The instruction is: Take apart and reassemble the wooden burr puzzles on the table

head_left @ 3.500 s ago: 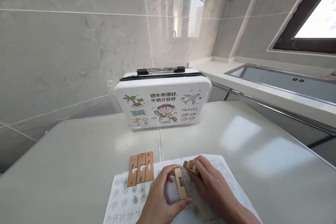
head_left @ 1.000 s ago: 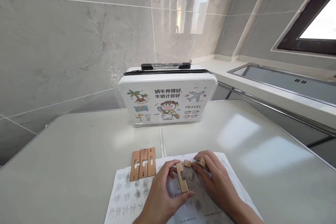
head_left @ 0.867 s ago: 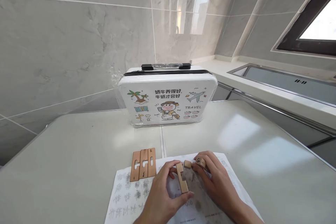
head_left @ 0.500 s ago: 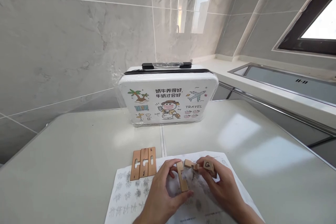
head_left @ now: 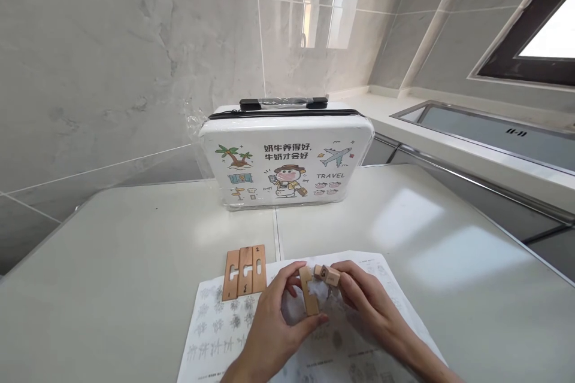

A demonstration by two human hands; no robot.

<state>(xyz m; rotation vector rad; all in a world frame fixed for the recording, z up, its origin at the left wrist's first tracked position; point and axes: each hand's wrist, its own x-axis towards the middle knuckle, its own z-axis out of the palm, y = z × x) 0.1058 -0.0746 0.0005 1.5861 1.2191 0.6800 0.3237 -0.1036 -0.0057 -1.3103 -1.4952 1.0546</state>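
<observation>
Plates, three of them, are laid flat side by side over the paper's upper left edge, low in the frame; their slots are left unfilled. At bottom centre, the notched block is clamped between the thumb and fingers of the left hand. Just right of it, the G block is pinched by the fingers of the right hand. So far, the two blocks are unjoined; whether the small block behind is touched cannot be told.
</observation>
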